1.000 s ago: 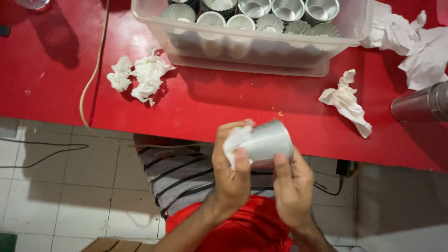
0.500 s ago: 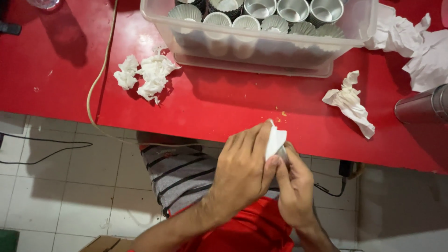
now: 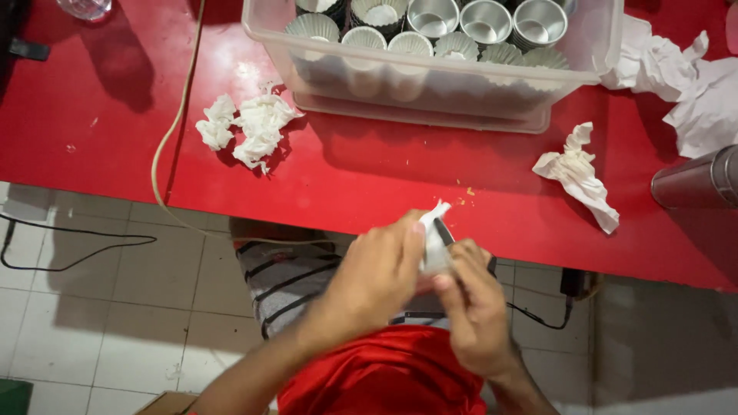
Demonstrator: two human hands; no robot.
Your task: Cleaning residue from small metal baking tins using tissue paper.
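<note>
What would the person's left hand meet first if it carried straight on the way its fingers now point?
The left hand points up and right, already against the white paper. Beyond that, probably the red table's front edge, though depth is unclear.

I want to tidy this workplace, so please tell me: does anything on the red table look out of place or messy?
Yes. Crumpled white paper wads lie loose on the red table: one cluster left of the clear tub of metal cups, another wad to its right, more paper at the far right. Small crumbs dot the near edge.
</note>
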